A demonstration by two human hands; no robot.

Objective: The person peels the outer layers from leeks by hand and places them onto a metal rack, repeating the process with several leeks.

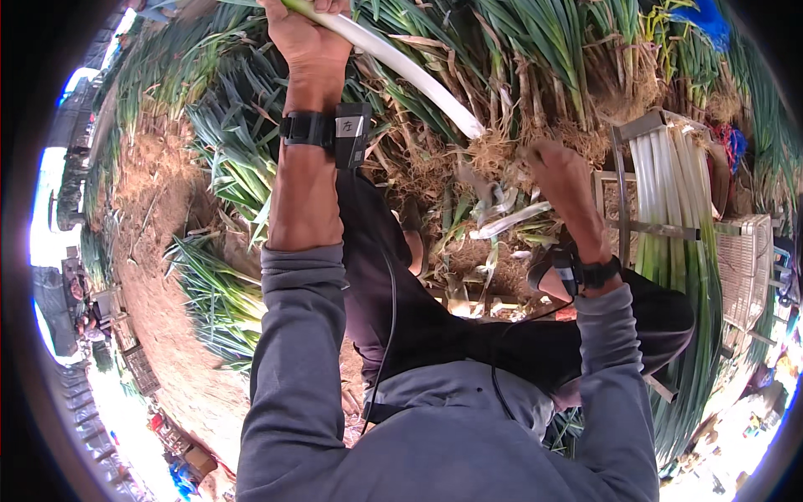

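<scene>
A big heap of green onions (535, 58) with earthy roots lies just beyond both hands, and to the right of the right hand (562, 180) a metal rack (623, 180) holds a bundle of cleaned white stalks (669, 201). The left hand (309, 42) is closed around one long white stalk (410, 71). The right hand pinches loose skin at its root end.

Bright daylight fills the fisheye view, blowing out the sky to white glare along the left and lower-right rim, while straight lines bow toward the dark circular border and the centre stays fairly sharp, with soft shadows.
</scene>
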